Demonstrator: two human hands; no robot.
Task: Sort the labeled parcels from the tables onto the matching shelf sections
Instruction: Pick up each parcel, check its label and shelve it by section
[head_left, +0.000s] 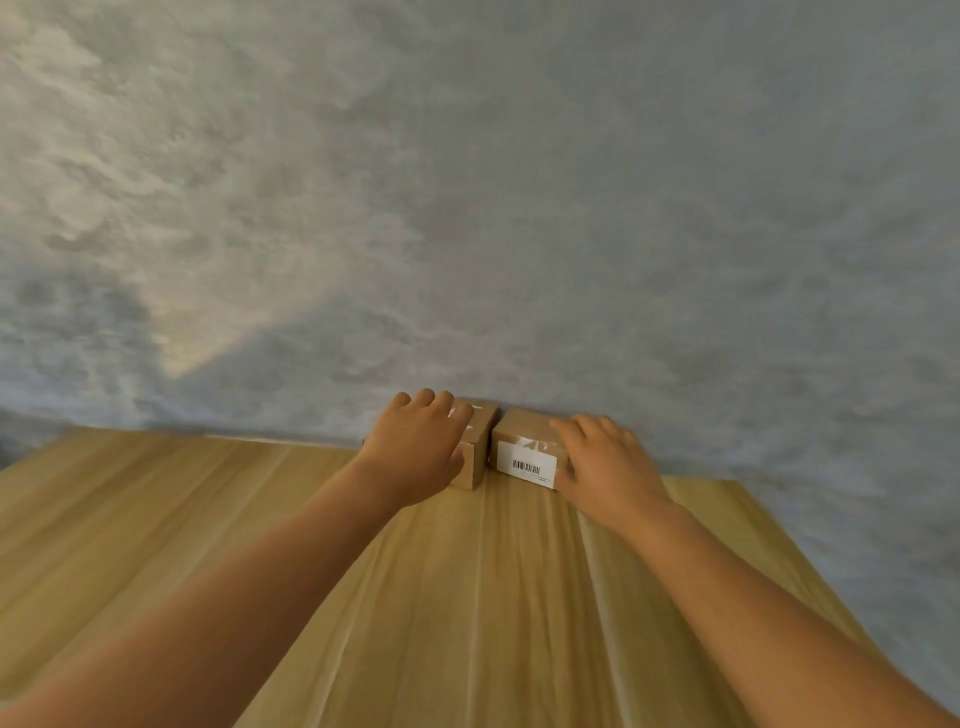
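Two small cardboard parcels stand side by side at the far edge of a wooden table (260, 519), against a grey wall. My left hand (415, 447) lies over the top and near side of the left parcel (480, 447), fingers wrapped around it. My right hand (605, 467) covers the right end of the right parcel (519, 431), whose near face carries a white barcode label (524, 465). A narrow gap separates the two boxes. The left parcel's label is mostly hidden under my fingers.
The mottled grey wall (519, 208) rises straight behind the parcels. The table's right edge (810, 582) runs diagonally toward me, with grey floor beyond it. Light wood surface stretches to the left and toward me.
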